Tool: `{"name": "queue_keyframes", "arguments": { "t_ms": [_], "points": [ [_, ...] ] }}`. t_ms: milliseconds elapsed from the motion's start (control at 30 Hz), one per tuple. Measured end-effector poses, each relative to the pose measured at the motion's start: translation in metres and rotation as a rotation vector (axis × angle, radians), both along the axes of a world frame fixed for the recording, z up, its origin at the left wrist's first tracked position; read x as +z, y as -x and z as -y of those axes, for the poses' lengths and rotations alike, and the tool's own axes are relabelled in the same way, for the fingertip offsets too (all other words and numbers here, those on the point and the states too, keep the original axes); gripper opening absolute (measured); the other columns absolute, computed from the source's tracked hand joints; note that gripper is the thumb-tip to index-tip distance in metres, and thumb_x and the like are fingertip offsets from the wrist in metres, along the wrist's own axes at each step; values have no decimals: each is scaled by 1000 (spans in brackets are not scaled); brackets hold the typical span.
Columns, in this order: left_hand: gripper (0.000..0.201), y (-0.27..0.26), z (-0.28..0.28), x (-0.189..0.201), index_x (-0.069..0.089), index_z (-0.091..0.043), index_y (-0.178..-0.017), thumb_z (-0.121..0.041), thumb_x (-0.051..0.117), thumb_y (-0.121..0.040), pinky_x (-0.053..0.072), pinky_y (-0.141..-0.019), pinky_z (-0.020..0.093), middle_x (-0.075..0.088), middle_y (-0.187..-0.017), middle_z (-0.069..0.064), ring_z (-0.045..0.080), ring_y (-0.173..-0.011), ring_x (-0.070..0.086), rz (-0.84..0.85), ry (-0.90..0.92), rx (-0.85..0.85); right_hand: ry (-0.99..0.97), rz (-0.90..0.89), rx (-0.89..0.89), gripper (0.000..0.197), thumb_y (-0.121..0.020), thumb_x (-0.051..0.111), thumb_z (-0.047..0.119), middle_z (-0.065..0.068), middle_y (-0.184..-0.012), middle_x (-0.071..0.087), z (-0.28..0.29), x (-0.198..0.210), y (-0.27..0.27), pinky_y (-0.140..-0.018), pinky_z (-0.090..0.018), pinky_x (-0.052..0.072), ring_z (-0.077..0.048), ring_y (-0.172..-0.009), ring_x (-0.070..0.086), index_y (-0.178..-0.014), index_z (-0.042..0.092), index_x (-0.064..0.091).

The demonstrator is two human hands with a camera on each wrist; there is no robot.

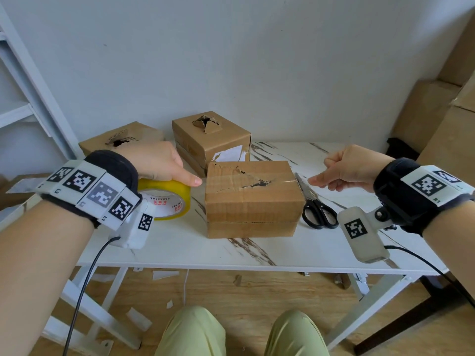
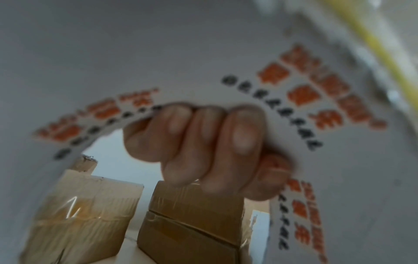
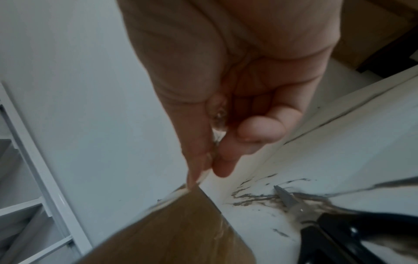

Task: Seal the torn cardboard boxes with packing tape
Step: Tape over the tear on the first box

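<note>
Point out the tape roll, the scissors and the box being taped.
tape roll (image 1: 177, 191): head view, yellow outer band.
scissors (image 1: 318, 214): head view, black handle loops.
box being taped (image 1: 253, 205): head view, front face.

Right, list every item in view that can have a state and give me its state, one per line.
near box: top torn, clear tape stretched across the tear
back middle box: hole torn in top, no tape over the hole
back left box: hole torn in top
tape roll: on its side, gripped by left hand
tape end: pinched by right hand
scissors: closed, lying on table
</note>
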State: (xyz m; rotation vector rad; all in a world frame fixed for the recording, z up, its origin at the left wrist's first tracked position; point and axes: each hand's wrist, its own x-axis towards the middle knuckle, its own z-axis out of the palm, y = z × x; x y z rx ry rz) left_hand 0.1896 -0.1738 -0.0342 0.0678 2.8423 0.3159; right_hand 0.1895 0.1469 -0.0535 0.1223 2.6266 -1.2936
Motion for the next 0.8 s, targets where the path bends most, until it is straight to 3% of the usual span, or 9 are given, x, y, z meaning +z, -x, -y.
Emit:
{"name": "queue_keyframes", "arguments": {
  "t_ms": [133, 233, 333, 433, 567, 700, 800],
  "points": [
    [54, 1, -1, -4, 47, -17, -47, -60, 66, -73, 29, -46, 20, 40, -39, -8, 5, -36, 38, 1, 9, 2, 0, 51, -19, 52, -68, 81, 8, -4, -53, 61, 3, -7, 1, -59, -24, 46, -13, -52, 53, -38, 18, 40],
    [53, 0, -1, -6, 47, -15, -52, -60, 65, -74, 29, -49, 22, 43, -47, -7, 8, -45, 41, -8, 15, -5, -9, 125, -32, 50, -66, 83, 14, -6, -61, 64, 4, -11, 2, -63, -25, 48, -13, -54, 53, -31, 18, 47],
    [40, -1, -3, -9, 59, -20, -83, -58, 68, -74, 33, -55, 25, 53, -70, -8, 6, -64, 49, -85, 22, -8, -32, 204, -57, 30, -60, 84, 22, -7, -61, 64, 5, -11, -3, -59, -24, 47, -13, -53, 53, -52, 11, 58],
    [50, 1, -4, -9, 50, -29, -109, -52, 73, -71, 34, -56, 27, 43, -72, -12, 6, -63, 44, -164, -5, -38, -43, 241, -90, 37, -45, 83, 30, -7, -64, 65, 4, -14, -3, -58, -23, 47, -13, -54, 54, -63, 8, 60],
    [72, 0, -6, -8, 36, -40, -133, -48, 74, -72, 36, -59, 27, 46, -72, -13, 7, -63, 46, -207, 3, -125, -59, 258, -123, 36, -61, 83, 32, -6, -63, 65, 1, -18, 1, -52, -22, 47, -12, -50, 51, -75, 6, 61],
    [76, -7, -12, -8, 31, -39, -141, -38, 73, -77, 29, -49, 22, 51, -70, -5, 4, -56, 45, -195, -48, -155, -72, 246, -169, 37, -68, 82, 34, -1, -46, 57, -3, -21, 4, -40, -18, 39, -10, -39, 43, -72, 8, 56],
    [79, -8, -15, -5, 29, -40, -143, -37, 73, -78, 27, -48, 20, 48, -68, -6, 4, -54, 43, -201, -48, -175, -138, 220, -191, 41, -71, 79, 39, -2, -49, 51, -4, -21, 8, -40, -20, 34, -11, -38, 38, -69, 10, 51]
  ]
}}
